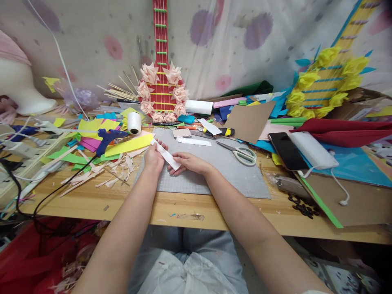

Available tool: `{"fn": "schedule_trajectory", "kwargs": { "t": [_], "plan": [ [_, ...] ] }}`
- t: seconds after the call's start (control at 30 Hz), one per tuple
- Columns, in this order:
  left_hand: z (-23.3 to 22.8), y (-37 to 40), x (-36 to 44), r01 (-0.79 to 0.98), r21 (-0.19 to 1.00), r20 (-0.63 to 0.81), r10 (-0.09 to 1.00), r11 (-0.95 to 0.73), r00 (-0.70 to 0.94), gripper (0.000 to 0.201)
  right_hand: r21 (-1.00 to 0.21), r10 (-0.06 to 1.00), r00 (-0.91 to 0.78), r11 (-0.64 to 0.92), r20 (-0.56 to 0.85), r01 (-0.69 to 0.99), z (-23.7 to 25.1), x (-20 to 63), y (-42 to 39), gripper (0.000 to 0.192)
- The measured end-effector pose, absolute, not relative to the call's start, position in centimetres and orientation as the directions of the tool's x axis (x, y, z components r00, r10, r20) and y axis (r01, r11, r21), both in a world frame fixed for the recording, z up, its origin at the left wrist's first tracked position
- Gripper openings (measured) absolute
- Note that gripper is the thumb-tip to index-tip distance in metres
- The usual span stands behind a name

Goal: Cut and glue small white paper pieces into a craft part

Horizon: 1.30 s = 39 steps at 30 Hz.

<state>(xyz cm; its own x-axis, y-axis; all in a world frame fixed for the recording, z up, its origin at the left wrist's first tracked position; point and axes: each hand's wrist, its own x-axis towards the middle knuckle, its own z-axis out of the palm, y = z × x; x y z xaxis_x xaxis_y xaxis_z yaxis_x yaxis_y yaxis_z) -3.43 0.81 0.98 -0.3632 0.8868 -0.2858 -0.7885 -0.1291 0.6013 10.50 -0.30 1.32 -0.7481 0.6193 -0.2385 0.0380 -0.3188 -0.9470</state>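
Head view: both hands (171, 159) grip white strip (166, 155); writing apparently none.

A wooden table (92, 202) bears a grey cutting mat (232, 175), scissors (241, 154).

scissors (241, 154): 1 | glue gun (107, 139): 1 | phone (288, 150): 1 | paper guitars (161, 61) (333, 77): 2
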Motion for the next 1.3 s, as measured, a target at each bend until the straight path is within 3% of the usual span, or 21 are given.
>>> {"fn": "schedule_trajectory", "kwargs": {
  "t": [0.1,0.3,0.7,0.87,1.07,1.3],
  "plan": [
    [1.12,0.76,-3.40,-0.790,0.599,-0.291,0.883,-0.131,-0.367,0.014,-0.944,0.624,-0.735,-0.325,-0.266,0.066,1.27,10.24,-0.37,0.018],
    [1.05,0.90,-3.81,-0.820,0.557,-0.305,0.887,-0.129,-0.347,0.013,-0.943,0.752,-0.599,-0.332,-0.277,0.020,1.20,10.25,0.20,0.021],
    [1.34,0.97,-4.13,-0.855,0.500,-0.336,0.879,-0.139,-0.339,0.018,-0.920,0.653,-0.689,-0.388,-0.315,0.053,1.06,10.30,0.15,0.017],
    [1.21,1.05,-4.09,-0.841,0.519,-0.358,0.854,-0.155,-0.378,0.018,-0.923,0.658,-0.678,-0.376,-0.327,0.080,1.28,10.16,-0.10,0.022],
    [1.23,0.96,-3.78,-0.794,0.584,-0.325,0.848,-0.168,-0.418,0.011,-0.915,0.662,-0.642,-0.364,-0.387,0.177,1.03,9.77,-0.17,0.007],
    [1.26,0.67,-3.84,-0.803,0.596,-0.283,0.930,-0.023,-0.236,0.012,-0.919,0.661,-0.646,-0.345,-0.382,0.190,1.31,10.59,0.19,0.004]
  ]
}}
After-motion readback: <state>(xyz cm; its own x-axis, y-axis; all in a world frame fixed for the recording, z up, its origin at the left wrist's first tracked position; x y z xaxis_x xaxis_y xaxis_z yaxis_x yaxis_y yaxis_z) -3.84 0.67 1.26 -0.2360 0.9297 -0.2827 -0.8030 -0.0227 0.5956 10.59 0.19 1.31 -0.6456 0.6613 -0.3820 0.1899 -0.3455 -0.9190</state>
